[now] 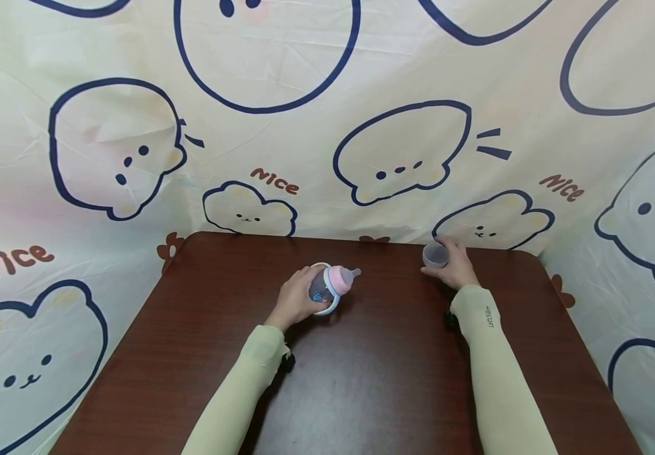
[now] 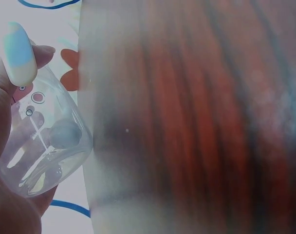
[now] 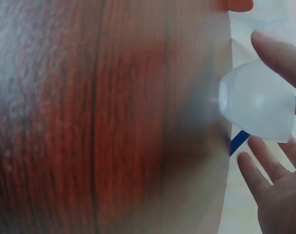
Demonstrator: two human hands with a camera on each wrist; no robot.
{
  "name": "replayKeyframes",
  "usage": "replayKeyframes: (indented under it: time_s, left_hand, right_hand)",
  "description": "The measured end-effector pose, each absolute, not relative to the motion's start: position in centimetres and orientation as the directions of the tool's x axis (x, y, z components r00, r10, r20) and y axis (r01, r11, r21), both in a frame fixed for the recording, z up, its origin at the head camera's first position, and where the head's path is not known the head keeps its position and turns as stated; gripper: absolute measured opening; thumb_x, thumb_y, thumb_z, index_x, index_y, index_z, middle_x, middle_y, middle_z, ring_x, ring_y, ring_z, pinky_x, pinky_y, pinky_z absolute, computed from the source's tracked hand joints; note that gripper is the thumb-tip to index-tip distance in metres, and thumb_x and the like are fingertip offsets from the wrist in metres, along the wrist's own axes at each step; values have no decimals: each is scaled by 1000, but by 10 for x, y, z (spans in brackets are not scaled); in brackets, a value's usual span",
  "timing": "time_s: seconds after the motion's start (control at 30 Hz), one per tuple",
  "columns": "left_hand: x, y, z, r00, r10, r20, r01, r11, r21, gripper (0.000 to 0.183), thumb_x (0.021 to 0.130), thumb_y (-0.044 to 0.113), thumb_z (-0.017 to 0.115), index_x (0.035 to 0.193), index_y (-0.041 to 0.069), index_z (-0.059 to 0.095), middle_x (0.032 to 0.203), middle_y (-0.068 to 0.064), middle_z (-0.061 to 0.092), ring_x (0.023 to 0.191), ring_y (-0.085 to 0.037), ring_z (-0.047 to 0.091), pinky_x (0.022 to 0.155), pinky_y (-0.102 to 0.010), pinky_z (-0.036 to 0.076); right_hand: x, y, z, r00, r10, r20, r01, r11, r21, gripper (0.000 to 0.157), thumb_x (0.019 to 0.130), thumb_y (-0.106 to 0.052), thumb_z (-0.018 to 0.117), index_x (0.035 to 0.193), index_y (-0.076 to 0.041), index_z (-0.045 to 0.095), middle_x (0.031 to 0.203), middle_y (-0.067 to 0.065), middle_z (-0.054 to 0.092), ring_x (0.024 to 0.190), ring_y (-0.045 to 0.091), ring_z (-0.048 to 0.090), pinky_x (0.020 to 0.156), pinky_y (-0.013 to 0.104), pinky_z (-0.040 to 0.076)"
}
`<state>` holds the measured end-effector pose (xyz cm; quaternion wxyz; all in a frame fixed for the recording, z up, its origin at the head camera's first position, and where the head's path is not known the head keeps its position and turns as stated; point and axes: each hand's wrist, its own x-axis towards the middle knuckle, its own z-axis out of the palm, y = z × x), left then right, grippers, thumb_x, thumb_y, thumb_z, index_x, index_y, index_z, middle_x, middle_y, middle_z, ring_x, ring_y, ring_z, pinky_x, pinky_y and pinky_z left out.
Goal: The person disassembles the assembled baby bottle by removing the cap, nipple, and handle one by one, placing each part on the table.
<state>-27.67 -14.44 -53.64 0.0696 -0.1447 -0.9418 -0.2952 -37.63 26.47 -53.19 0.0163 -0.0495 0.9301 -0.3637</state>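
Observation:
My left hand point(image 1: 295, 299) grips a baby bottle point(image 1: 318, 288) around its clear body, tilted so the nipple points right. The bottle has a pink collar point(image 1: 339, 280) and pale side handles point(image 1: 330, 307). In the left wrist view, the bottle's transparent base point(image 2: 65, 146) faces the table, and the thumb lies by a handle end point(image 2: 19, 53). Farther right, my right hand point(image 1: 457, 268) holds a frosted, translucent cap point(image 1: 435, 255) between thumb and fingers. Its mouth faces up in the head view; the right wrist view shows the cap's narrow end point(image 3: 223, 97) toward the table.
Both hands are over a dark brown wooden table point(image 1: 361, 379), near its far edge. A pale cloth point(image 1: 305, 145) printed with blue-outlined cartoon animals hangs behind and along both sides of the table.

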Motion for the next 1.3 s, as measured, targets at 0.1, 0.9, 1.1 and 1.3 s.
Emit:
replayKeyframes:
  time_s: [0.1, 0.9, 1.1, 1.3]
  left_hand:
    - [-276, -144, -536, -951, 228, 208, 306, 783, 541, 84, 71, 30, 95, 144, 21, 56, 129, -7, 64, 114, -29, 59, 93, -54, 52]
    - [-276, -144, -536, -949, 229, 219, 313, 786, 533, 84, 70, 29, 95, 144, 21, 57, 128, -6, 65, 113, -29, 60, 92, -54, 52]
    - [-275, -143, -535, -950, 222, 219, 307, 784, 539, 83, 70, 28, 94, 143, 21, 57, 129, -7, 65, 114, -29, 59, 93, -55, 51]
    - [-275, -141, -534, -956, 216, 196, 290, 784, 549, 83, 71, 28, 95, 144, 21, 56, 131, -7, 64, 113, -29, 59, 94, -56, 51]
  right_hand:
    - [-376, 262, -526, -992, -117, 42, -115, 734, -670, 99, 84, -41, 86, 163, -17, 31, 165, 24, 22, 144, 49, 36, 111, 69, 37]
    - [-352, 169, -482, -906, -376, 192, -398, 608, -686, 67, 101, -50, 61, 156, -15, 44, 153, 14, 42, 139, 38, 46, 116, 58, 38]
    - [-338, 139, -475, -883, -447, 142, -409, 585, -700, 63, 101, -46, 63, 156, -23, 44, 149, 10, 46, 139, 36, 48, 114, 58, 40]
    - [-331, 119, -476, -860, -500, 99, -419, 583, -697, 65, 99, -52, 63, 156, -27, 44, 147, 3, 48, 138, 26, 49, 113, 54, 44]
